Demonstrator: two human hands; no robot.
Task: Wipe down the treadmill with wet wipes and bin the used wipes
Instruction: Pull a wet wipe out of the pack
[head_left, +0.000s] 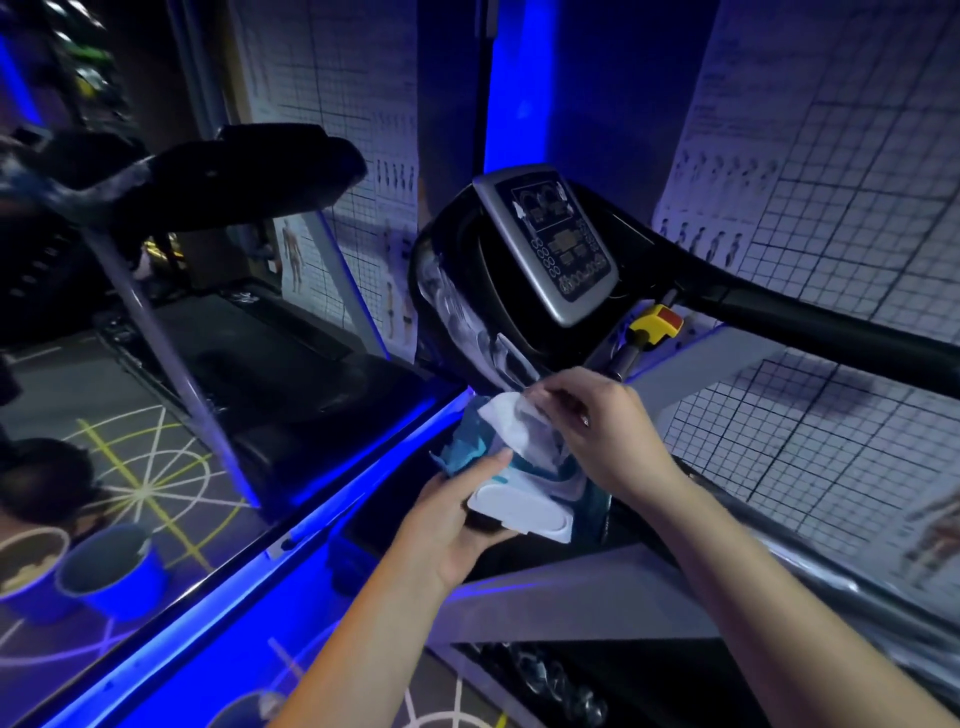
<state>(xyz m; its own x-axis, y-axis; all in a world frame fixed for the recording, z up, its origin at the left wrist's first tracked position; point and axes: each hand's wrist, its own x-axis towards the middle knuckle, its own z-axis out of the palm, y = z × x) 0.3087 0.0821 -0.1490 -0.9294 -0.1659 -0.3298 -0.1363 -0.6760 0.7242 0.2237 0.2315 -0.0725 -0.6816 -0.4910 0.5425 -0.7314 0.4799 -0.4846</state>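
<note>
The white wipe (511, 423) is standing partly out of the top of the wet wipes pack (467, 452), and the right hand (597, 431) is pinching its upper edge between thumb and fingertips. The pack, teal and crumpled, is being held in the air by the left hand (452, 519). That hand's fingers are curling underneath it while the thumb is lying across its upper side. The pack's white lid (519, 512) is hanging open toward the camera. Both forearms are reaching in from the bottom of the view, and the two hands are meeting close together over the pack.

The pack is sitting just below and in front of the treadmill (779, 312), near the lower edge of its glossy black housing. Whether it is touching the housing is not clear. The grey-framed console (550, 244) is tilting back above the hands, its buttons too small to read. A yellow and red safety switch (657, 321) is sitting just below the console's right corner. Pale streaks are showing on the black housing left of the console; whether they are moisture or reflection I cannot tell.

Gridded wall charts (831, 208) with small figure drawings are covering the wall to the right. A blue light strip (337, 493) is glowing diagonally at the left. Beyond it, two blue buckets (111, 571) are standing on a line-patterned floor (150, 467).
</note>
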